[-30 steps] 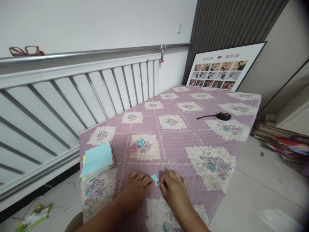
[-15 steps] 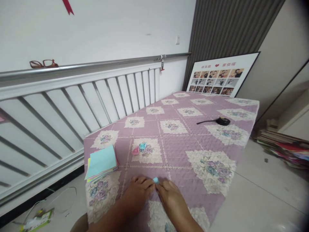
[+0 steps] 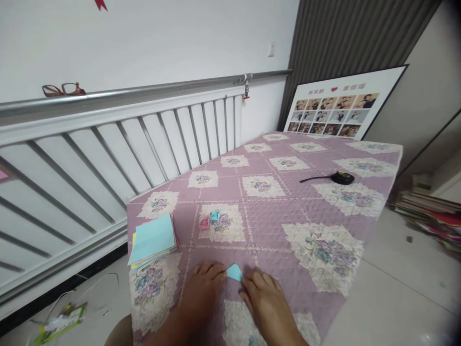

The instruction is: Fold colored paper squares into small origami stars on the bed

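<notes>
1. The left hand (image 3: 207,283) is seen bare, with blunt, rounded fingers; its finer detail is lost to blur and shadow.
2. The right hand (image 3: 264,295) is likewise seen bare, its back broad and its knuckles softly rounded.
3. The left forearm (image 3: 176,327) and the right forearm (image 3: 286,331) are uncovered as far as shown.
4. A rounded, knee-like form (image 3: 120,331) is partly shown; whether it is clothed cannot be told.

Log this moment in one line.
left hand: touching blue paper | right hand: touching its opposite side | nearby: paper stack, pink folded paper
</notes>
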A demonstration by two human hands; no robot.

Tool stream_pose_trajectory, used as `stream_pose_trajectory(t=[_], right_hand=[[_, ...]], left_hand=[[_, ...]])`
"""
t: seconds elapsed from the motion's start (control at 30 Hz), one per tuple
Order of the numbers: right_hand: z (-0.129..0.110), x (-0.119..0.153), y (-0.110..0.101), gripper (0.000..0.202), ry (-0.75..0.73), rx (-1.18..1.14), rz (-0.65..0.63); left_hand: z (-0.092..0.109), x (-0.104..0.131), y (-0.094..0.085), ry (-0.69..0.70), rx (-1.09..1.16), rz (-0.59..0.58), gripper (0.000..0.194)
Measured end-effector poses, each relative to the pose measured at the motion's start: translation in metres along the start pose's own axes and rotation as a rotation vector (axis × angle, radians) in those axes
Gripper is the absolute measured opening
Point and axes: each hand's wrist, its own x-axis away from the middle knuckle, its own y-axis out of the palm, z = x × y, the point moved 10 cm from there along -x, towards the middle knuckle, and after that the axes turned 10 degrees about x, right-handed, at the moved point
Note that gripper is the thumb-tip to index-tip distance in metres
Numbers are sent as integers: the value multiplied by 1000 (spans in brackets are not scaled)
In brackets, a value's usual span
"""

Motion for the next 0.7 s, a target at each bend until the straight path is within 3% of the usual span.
stream_pose_trajectory(t=[0.1, 0.3, 0.53, 0.7], right_hand=[[7, -15, 1, 8, 57, -63, -90], [1, -37, 4, 18, -40, -166, -179], [-8, -40, 4, 9, -165, -82, -135], [-11, -39, 2, 6, -195, -40, -74]], left_hand=[[4, -13, -10, -14, 88, 20, 21], [2, -31, -15, -4, 121, -4, 6], [10, -36, -14, 123, 48, -72, 5], [10, -33, -3, 196, -120, -20, 6]])
